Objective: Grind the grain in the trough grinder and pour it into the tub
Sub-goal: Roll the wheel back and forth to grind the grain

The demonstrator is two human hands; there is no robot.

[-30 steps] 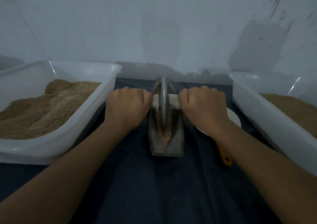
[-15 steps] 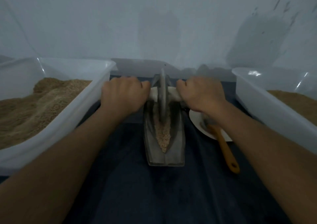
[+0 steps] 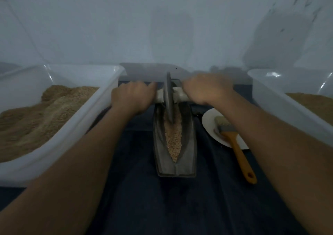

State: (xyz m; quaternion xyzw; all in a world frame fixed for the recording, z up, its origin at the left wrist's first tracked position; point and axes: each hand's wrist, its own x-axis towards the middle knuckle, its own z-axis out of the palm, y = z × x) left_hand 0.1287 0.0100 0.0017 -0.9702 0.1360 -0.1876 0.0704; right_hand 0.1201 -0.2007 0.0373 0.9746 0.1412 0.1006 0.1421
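Left hand (image 3: 132,98) and right hand (image 3: 205,89) each clench the pale axle (image 3: 178,96) of a grey grinding wheel (image 3: 169,99) standing in the grain-filled metal trough grinder (image 3: 189,144).

wheel (image 3: 168,98) rolled to trough's far end | more grain (image 3: 173,137) exposed | both hands farther out

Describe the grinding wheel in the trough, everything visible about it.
The grinding wheel is a thin, dark grey disc that looks like metal, standing upright on edge and seen nearly edge-on. A pale axle runs through its middle and sticks out both sides. The left hand and the right hand each curl round one end. Its lower rim sits in the grain toward the far end of the boat-shaped trough.
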